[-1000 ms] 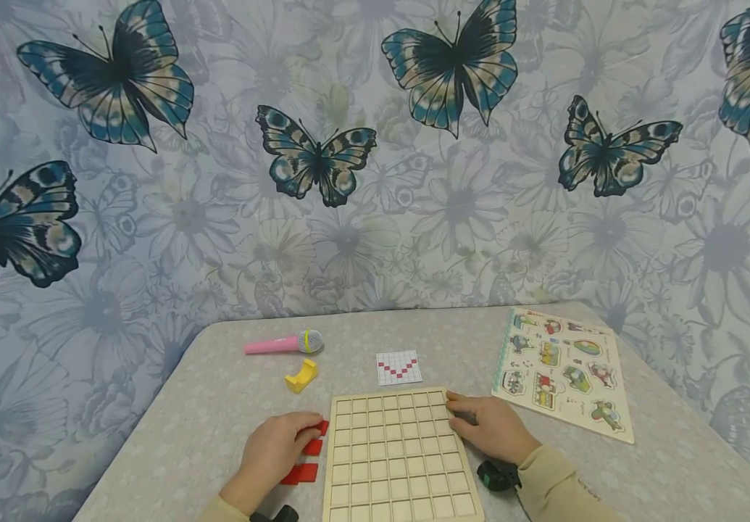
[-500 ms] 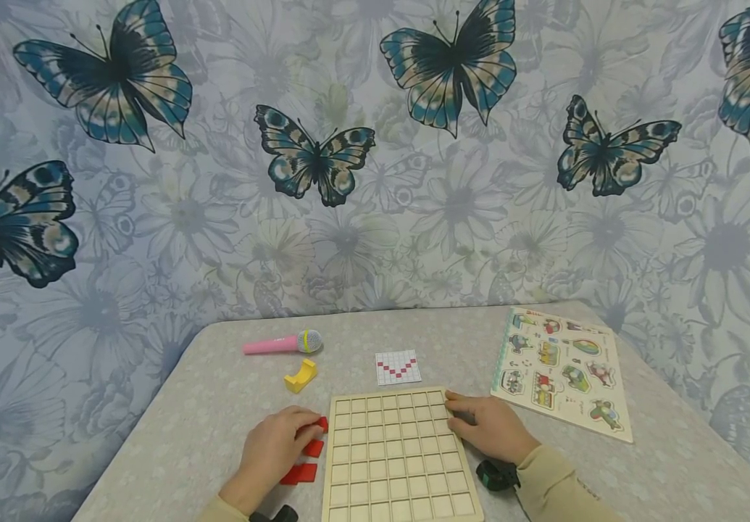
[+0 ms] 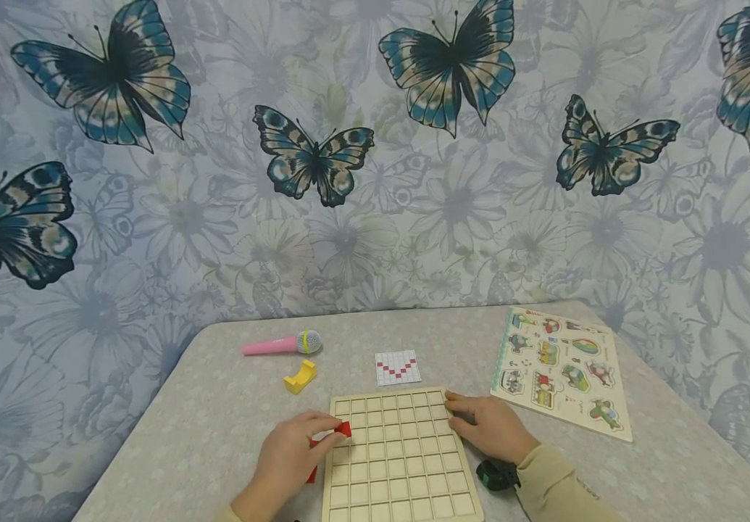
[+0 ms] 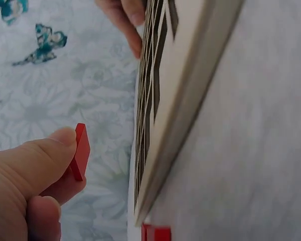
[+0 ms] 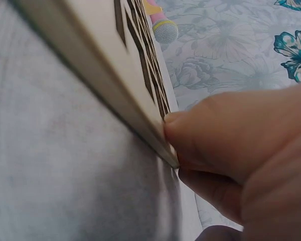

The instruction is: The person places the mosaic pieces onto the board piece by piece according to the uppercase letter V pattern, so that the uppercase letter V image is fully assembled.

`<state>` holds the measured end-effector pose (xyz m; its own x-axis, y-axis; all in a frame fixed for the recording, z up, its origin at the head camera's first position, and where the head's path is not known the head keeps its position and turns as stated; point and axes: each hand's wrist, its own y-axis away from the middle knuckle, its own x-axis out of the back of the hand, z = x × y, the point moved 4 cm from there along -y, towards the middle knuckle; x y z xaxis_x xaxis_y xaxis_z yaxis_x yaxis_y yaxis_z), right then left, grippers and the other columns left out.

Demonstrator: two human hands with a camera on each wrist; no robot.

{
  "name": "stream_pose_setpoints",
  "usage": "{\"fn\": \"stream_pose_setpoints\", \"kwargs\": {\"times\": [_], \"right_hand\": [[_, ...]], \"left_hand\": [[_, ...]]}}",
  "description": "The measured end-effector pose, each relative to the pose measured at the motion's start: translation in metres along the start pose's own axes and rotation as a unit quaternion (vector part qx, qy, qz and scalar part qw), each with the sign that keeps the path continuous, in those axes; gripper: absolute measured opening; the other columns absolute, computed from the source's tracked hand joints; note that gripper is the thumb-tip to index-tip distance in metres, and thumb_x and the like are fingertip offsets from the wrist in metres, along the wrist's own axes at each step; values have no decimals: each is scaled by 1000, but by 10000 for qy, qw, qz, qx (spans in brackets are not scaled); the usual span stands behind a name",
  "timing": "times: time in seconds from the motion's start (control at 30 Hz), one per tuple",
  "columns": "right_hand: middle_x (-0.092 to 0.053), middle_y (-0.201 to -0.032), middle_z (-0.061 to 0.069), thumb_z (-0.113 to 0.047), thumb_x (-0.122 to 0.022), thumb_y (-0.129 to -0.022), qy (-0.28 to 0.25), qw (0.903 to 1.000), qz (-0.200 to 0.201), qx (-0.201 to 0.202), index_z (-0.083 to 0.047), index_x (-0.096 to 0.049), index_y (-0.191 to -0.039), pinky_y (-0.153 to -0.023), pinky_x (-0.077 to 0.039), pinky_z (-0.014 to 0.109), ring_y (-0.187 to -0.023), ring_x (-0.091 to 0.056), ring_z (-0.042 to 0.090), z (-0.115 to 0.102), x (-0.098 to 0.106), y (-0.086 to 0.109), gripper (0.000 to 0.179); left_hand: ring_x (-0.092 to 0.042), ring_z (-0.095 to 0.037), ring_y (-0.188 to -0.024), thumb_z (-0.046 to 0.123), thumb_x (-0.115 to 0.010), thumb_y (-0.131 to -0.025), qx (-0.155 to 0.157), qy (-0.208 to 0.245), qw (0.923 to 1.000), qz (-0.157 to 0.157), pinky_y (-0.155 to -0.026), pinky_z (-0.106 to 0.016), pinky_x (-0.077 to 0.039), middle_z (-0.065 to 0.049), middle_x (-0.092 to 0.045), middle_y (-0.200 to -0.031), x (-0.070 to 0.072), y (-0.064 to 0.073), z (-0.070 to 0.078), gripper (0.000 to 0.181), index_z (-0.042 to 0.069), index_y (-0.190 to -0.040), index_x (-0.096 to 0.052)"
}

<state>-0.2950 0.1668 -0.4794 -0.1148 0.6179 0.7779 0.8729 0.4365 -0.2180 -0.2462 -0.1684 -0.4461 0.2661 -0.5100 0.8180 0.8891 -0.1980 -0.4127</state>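
Observation:
My left hand (image 3: 291, 451) pinches a small red square tile (image 3: 345, 429) between thumb and fingers, over the left edge of a wooden grid board (image 3: 406, 467). In the left wrist view the tile (image 4: 81, 153) stands on edge in the fingertips, apart from the board. The board's square cells hold nothing. My right hand (image 3: 493, 428) holds the board's right edge near its far corner, with the thumb (image 5: 174, 125) on the rim in the right wrist view. More red tiles (image 3: 312, 475) lie left of the board, partly hidden by my left hand.
Behind the board lies a white pattern card (image 3: 398, 368) with pink squares in a V. A yellow curved block (image 3: 301, 377) and a pink toy microphone (image 3: 283, 344) lie at the back left. A picture puzzle board (image 3: 562, 371) lies at the right.
My left hand has lifted a red tile from beside the board and moved right, bringing it over the board's left edge. My right hand has stayed in place.

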Motion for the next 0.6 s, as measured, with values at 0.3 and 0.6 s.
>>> {"fn": "stream_pose_setpoints", "kwargs": {"times": [0.3,0.6], "right_hand": [[-58,-148,10,-29,-68,-100,-44,10000,-53,-24,-6,-67,-136,-43,-25,22,-39,-13,1,-3,1,1,42],[-59,-148,9,-29,-68,-100,8,10000,-8,15,-7,-67,-135,-42,-24,22,-38,-12,-1,-2,-1,0,42]], "left_hand": [[-55,9,-69,40,-78,-90,-574,514,9969,-162,-56,-16,-45,18,-74,-103,-3,9,25,19,28,-104,-82],[-68,-3,-85,36,-82,-87,-837,600,9946,-93,-61,-14,-47,18,-74,-101,-5,15,36,19,26,-103,-82]]}}
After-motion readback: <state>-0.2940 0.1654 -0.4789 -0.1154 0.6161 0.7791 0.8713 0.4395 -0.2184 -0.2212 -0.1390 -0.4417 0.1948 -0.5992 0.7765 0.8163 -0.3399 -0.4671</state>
